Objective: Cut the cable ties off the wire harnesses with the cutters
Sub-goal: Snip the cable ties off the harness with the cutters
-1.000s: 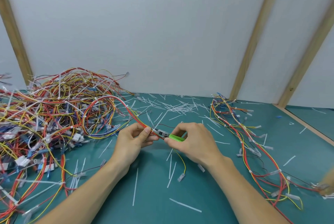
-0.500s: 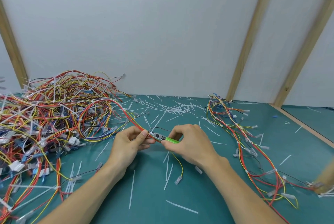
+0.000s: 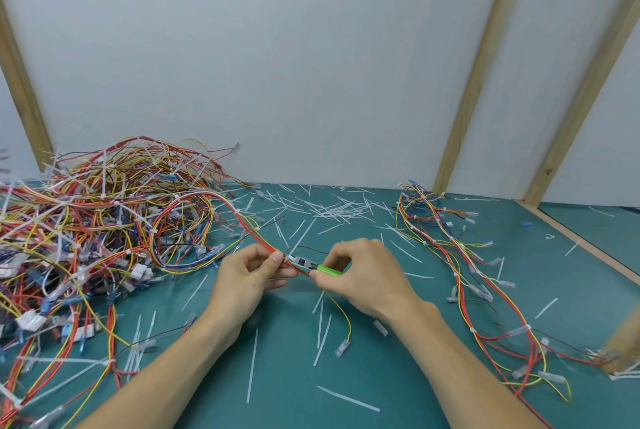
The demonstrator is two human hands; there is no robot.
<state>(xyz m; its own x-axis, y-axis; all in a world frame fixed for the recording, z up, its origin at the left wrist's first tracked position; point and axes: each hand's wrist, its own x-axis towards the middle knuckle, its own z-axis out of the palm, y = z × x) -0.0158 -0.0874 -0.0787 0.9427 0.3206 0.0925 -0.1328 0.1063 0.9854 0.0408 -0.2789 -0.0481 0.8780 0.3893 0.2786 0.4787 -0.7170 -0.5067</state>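
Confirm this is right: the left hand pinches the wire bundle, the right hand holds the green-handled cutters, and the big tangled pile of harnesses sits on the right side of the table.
One thing is wrong. The head view shows the big tangled pile on the left side of the table. The left hand does pinch the wire bundle, and the right hand holds the green-handled cutters.

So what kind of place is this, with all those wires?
Probably a workbench in a small workshop. A big tangle of wire harnesses is heaped on a green table, cut cable ties are scattered about, and the hands work at one harness with green-handled cutters.
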